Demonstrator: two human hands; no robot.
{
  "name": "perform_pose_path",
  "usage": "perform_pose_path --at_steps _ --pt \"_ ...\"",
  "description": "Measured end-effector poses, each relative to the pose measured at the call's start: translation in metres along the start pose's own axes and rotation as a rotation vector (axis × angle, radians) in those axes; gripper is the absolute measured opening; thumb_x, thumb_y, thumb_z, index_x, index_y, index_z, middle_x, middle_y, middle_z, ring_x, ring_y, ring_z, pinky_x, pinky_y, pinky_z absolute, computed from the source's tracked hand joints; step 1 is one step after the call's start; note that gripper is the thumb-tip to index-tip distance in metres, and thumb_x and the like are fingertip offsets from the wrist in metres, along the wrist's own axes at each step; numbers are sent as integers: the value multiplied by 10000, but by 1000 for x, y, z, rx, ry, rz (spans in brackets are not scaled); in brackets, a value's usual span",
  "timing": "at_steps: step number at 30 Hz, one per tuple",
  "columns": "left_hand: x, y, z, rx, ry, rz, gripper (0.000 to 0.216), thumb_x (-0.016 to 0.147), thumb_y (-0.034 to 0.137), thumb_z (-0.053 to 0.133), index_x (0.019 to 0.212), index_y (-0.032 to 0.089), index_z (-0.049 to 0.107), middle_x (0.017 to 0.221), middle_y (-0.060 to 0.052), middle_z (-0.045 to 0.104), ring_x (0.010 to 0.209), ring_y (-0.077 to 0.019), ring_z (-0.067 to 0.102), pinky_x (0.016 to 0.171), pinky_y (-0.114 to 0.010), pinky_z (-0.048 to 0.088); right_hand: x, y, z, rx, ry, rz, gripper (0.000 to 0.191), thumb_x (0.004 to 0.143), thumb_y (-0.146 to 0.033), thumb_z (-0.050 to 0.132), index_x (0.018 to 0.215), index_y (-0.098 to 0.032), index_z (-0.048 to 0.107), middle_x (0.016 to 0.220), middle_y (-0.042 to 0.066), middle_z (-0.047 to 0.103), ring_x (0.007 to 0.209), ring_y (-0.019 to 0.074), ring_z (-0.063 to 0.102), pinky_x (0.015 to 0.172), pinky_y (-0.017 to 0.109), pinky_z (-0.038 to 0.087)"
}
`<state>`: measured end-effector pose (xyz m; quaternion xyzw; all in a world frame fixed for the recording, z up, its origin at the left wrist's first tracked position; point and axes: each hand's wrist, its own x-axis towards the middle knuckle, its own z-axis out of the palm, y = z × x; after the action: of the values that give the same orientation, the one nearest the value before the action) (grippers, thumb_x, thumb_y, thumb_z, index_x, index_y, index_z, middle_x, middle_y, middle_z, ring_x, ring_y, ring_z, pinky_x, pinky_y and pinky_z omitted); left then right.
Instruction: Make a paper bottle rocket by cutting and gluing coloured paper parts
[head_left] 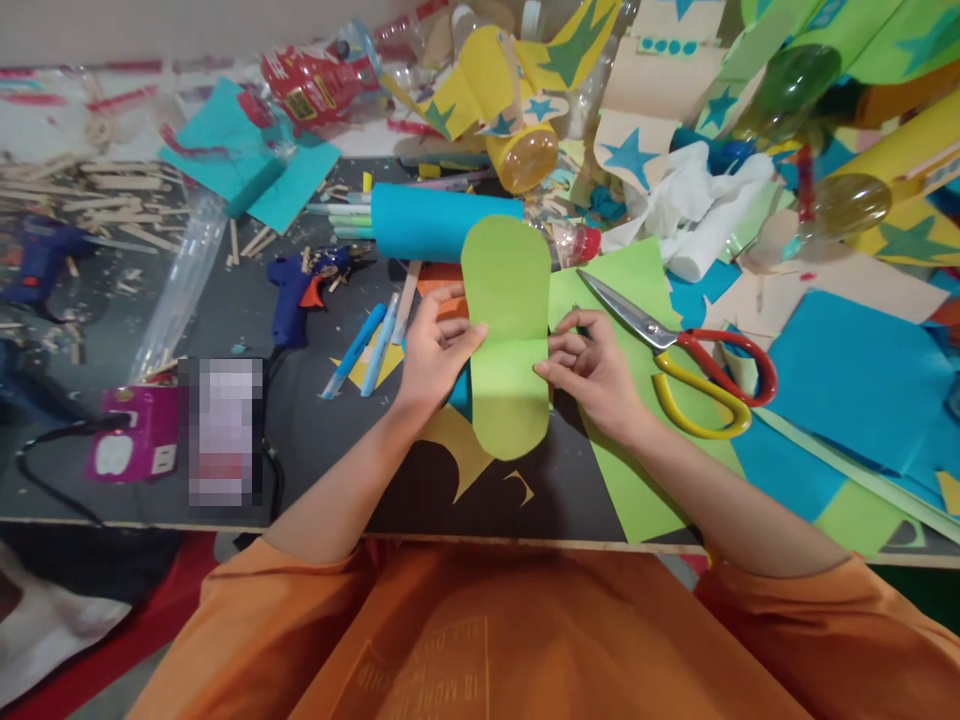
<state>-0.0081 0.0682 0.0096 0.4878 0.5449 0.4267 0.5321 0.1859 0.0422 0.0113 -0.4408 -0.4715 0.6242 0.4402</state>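
A long lime-green paper cutout with rounded ends is held up above the table, a crease running across its middle. My left hand pinches its left edge near the crease, thumb on the front and fingers behind. On the opposite edge, my right hand grips it between thumb and curled fingers. Close to my right hand lie scissors with one red and one yellow handle, blades partly over a larger green paper sheet. Behind the cutout rests a bottle wrapped in blue paper.
Glue guns and blue pens lie to the left, near a magenta power adapter with a cord. Yellow paper scraps sit near the front edge. Paper-decorated bottles and blue sheets crowd the back and right.
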Motion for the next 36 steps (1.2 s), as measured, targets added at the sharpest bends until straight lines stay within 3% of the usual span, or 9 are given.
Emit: perform_pose_path --at_steps 3,7,11,13,16,19,22,29,36 --pt "0 0 -1 0 -34 1 587 768 522 749 1202 243 468 759 -6 728 724 -207 734 639 -295 571 -1 -1 0 -71 -36 -36 345 796 -428 748 877 -258 459 805 -58 474 576 63 445 536 237 396" --pt "-2 -1 0 56 -61 45 599 803 568 707 1243 239 469 748 -7 702 702 -194 711 618 -288 549 -2 -5 -2 -194 -68 -44 161 829 -297 677 951 -241 588 863 -11 543 596 89 415 539 266 384" --pt "-9 -1 2 162 2 184 570 903 624 549 1347 270 499 880 -37 709 737 -178 678 625 -289 512 -3 -6 -3 -251 -15 -29 200 827 -286 671 1019 -243 636 913 18 609 627 116 428 570 287 416" --pt "-11 1 3 217 -56 224 498 906 618 545 1256 271 617 977 -58 722 790 -181 670 642 -285 511 -3 -5 -4 -260 12 -30 214 830 -308 673 1034 -250 639 967 27 638 640 122 449 587 296 438" --pt "-14 4 4 243 -192 183 356 869 524 639 1059 239 736 974 -68 744 750 -167 650 602 -263 503 -3 -2 -4 -268 47 -50 233 828 -323 674 1049 -259 635 1045 34 667 664 130 482 633 314 469" --pt "-16 5 6 180 -222 106 340 847 428 682 1124 238 727 893 -49 748 709 -158 656 574 -246 502 -2 -2 -5 -286 77 -66 262 808 -348 690 1049 -264 630 1069 39 673 765 163 554 711 340 497" --pt "-17 5 8 135 -233 92 337 840 377 690 1144 235 721 984 -50 762 828 -180 703 677 -251 554 -2 -2 -6 -288 104 -77 261 798 -367 697 1027 -263 630 1062 45 675 882 197 602 772 361 512" --pt "-16 5 7 248 -237 135 345 841 472 692 1090 247 768 1145 -53 770 955 -217 723 764 -260 587 -6 -3 -3 -322 145 -91 228 798 -356 720 988 -250 650 972 35 692 706 153 564 622 319 486" --pt "-16 -2 5 340 -248 280 369 903 539 613 1038 251 800 1029 -53 802 654 -147 701 617 -234 542 -10 -7 0 -341 191 -109 123 796 -323 723 880 -236 699 838 25 697 696 157 601 631 319 508"
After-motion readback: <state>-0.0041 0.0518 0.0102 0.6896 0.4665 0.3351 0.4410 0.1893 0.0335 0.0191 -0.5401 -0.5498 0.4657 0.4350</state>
